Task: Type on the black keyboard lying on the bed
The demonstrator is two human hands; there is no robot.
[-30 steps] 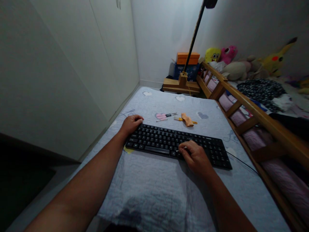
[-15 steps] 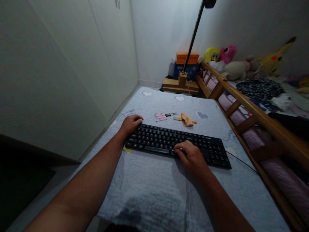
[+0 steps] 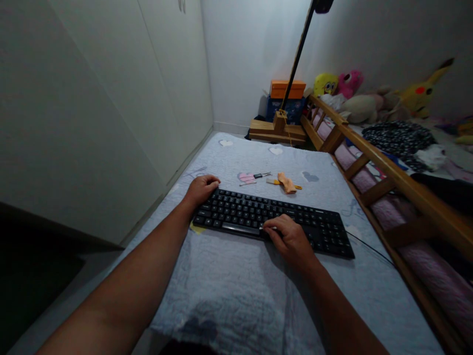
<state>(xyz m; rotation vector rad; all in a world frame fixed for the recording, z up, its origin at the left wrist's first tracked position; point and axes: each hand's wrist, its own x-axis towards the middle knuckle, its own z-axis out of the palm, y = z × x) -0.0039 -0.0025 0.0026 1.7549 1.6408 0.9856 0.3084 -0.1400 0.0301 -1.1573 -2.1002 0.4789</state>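
A black keyboard (image 3: 236, 209) lies at a slight slant on the pale blue quilted cover. My left hand (image 3: 203, 189) is closed at its far left corner, thumb and fingers steadying the edge. Over the lower middle keys, right of the space bar, my right hand (image 3: 290, 236) pinches a cotton swab (image 3: 262, 228); only a bit of its white tip and stick shows. Beyond the keyboard lie a second thin swab (image 3: 247, 184), metal tweezers with a dark grip (image 3: 261, 175), and a yellow-handled brush (image 3: 272, 182) under a crumpled orange cloth (image 3: 286, 183).
A black cable (image 3: 369, 247) runs from the keyboard's right end toward the wooden bed rail (image 3: 399, 172). White cabinet doors (image 3: 129, 98) stand along the left. At the back is a wooden stand (image 3: 279, 129) with a dark pole, beside stacked boxes (image 3: 287, 89).
My right hand has shifted slightly left with the swab, toward the right end of the space bar. My left hand stays at the keyboard's corner.
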